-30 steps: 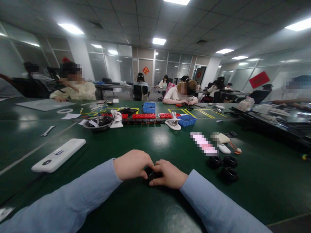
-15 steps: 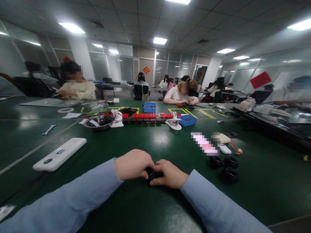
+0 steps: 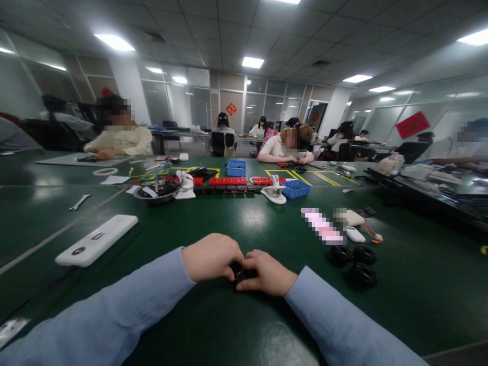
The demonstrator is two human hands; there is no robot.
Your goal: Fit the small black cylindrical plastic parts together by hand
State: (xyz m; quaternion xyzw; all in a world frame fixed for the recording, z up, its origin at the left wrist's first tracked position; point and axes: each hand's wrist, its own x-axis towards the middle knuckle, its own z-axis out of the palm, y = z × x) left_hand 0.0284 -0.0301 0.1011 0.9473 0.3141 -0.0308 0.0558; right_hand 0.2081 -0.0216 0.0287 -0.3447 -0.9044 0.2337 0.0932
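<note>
1 black piece (image 3: pixel 239 275), likely light, stiff and slick, sits pinched in your curled left hand (image 3: pixel 214 256) and right hand (image 3: pixel 270 274), best gripped by 2 opposite sides.

- Grey panelled ceiling (image 3: pixel 213 30) with bright rectangular lights (image 3: pixel 252 62).
- Back wall: tall glass panes (image 3: pixel 276 94), brown panels and a red diamond-shaped decoration (image 3: pixel 231 109).
- A white column (image 3: pixel 129 86) towards the left.
- A tilted red sheet (image 3: pixel 412 125) at right.
- Black chairs (image 3: pixel 218 144) by far desks, on grey floor (image 3: pixel 190 150).
- Foreground: a glossy dark-green table (image 3: pixel 213 218) reflecting the light.
</note>
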